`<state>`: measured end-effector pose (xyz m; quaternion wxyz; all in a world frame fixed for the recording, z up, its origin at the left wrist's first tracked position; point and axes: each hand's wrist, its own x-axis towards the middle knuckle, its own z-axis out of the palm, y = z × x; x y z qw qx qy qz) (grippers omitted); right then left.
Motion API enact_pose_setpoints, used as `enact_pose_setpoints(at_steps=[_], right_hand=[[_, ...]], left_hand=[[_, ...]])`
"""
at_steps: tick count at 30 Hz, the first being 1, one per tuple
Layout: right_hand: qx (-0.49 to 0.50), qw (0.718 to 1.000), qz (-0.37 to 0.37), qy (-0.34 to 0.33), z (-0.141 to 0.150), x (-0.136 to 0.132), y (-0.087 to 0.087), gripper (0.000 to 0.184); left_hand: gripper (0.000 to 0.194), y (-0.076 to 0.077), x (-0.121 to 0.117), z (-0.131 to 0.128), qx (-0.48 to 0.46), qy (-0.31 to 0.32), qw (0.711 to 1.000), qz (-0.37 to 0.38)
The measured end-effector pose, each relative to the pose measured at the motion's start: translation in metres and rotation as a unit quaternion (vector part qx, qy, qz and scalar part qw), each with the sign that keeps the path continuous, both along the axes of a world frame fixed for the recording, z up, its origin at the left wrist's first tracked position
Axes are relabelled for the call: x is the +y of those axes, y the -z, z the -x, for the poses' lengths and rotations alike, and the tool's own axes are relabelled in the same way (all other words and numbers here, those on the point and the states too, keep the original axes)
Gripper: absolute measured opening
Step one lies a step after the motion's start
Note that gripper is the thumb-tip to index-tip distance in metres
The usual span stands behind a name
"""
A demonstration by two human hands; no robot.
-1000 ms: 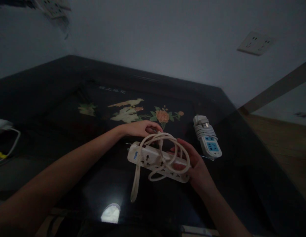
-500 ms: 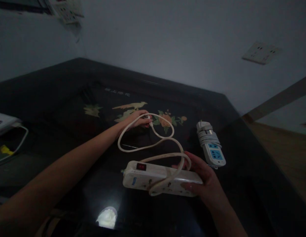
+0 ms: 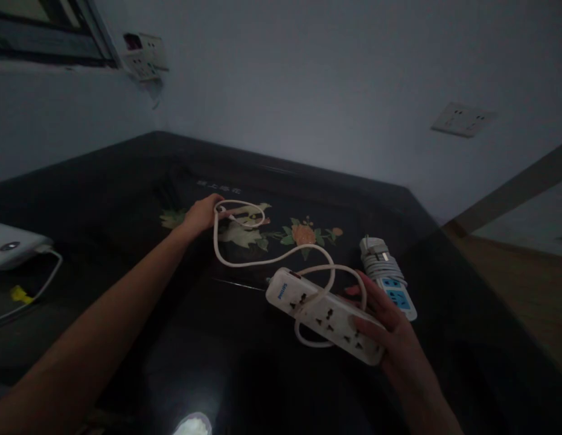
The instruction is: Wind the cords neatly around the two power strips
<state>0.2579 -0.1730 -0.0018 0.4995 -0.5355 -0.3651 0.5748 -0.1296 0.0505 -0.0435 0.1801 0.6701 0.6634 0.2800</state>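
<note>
My right hand [image 3: 392,326] grips the right end of a white Philips power strip [image 3: 323,314], thumb on the socket face and fingers behind. The strip is tilted with its sockets towards me. Its cream power cord [image 3: 262,263] loops around the strip's middle and runs to the upper left. There my left hand [image 3: 203,214] is closed on the cord near its plug end; the plug itself is mostly hidden by the fingers. A loop of cord hangs to the right of that hand.
A second power strip [image 3: 398,297] with blue sockets and a wound grey cord lies at right on the dark glossy table [image 3: 208,338]. A white device [image 3: 18,244] with a cable sits at far left. Wall outlets [image 3: 462,119] are behind.
My left hand has moved away to the left with the cord end, drawing the coiled loops out longer. My right hand and the power strip have shifted rightwards.
</note>
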Motion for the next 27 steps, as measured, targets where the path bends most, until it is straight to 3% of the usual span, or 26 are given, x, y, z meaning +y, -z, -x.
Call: enact_pose_setpoints(at_steps=[7, 14, 20, 24, 27], right_hand=[[0.004, 0.999, 0.034, 0.0, 0.005, 0.002, 0.009, 0.069], [0.015, 0.999, 0.037, -0.019, 0.006, 0.004, 0.022, 0.07], [0.004, 1.0, 0.011, -0.009, 0.009, 0.004, 0.021, 0.064], [0.03, 0.999, 0.012, -0.007, 0.01, 0.005, 0.021, 0.065], [0.05, 0.999, 0.012, -0.003, 0.011, 0.005, 0.018, 0.065]], left_hand=[[0.036, -0.002, 0.005, 0.007, 0.047, -0.004, 0.998, -0.032], [0.04, -0.028, -0.001, -0.001, 0.061, -0.003, 0.993, -0.103], [0.027, -0.035, -0.003, -0.002, 0.11, 0.072, 0.99, -0.045], [0.03, -0.034, -0.004, 0.001, 0.14, 0.114, 0.984, 0.011], [0.037, -0.042, -0.008, 0.003, 0.142, 0.124, 0.982, 0.024]])
